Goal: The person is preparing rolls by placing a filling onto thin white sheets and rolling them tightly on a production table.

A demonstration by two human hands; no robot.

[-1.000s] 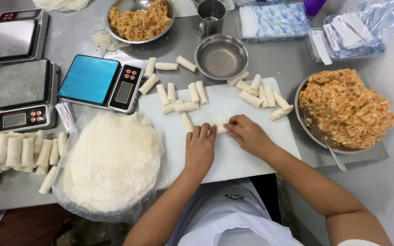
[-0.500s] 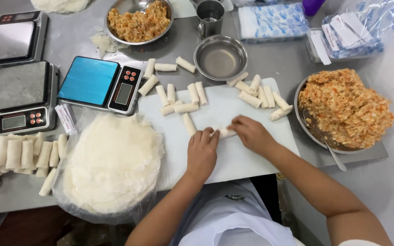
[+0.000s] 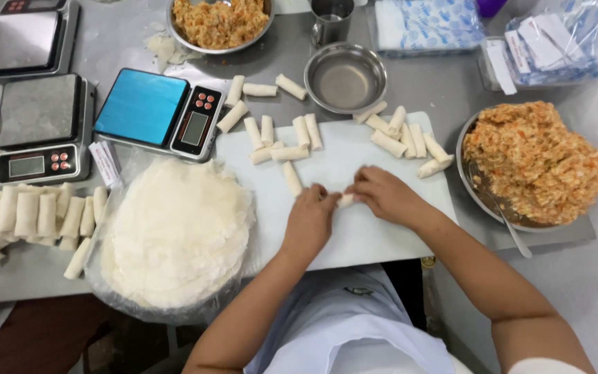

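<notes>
My left hand (image 3: pixel 311 220) and my right hand (image 3: pixel 385 196) meet over a white cutting board (image 3: pixel 389 235), both pinching a small pale spring roll (image 3: pixel 345 201) that lies between them. Only a short piece of the roll shows between the fingers. Several finished rolls (image 3: pixel 290 138) lie along the far edge of the board, and another roll (image 3: pixel 292 178) lies just beyond my left hand. A round stack of thin white wrappers (image 3: pixel 178 232) rests on clear plastic to the left of my left hand.
A metal bowl of orange-flecked filling (image 3: pixel 536 163) with a spoon (image 3: pixel 510 228) sits right of the board; another filling bowl (image 3: pixel 220 23) stands at the back. An empty steel bowl (image 3: pixel 345 76), a steel cup (image 3: pixel 331 17), three digital scales (image 3: pixel 160 114) and more rolls (image 3: pixel 29 215) are at left.
Both hands have stayed over the board's middle, shifting slightly while working the same roll between the fingertips. Nothing else on the table has moved.
</notes>
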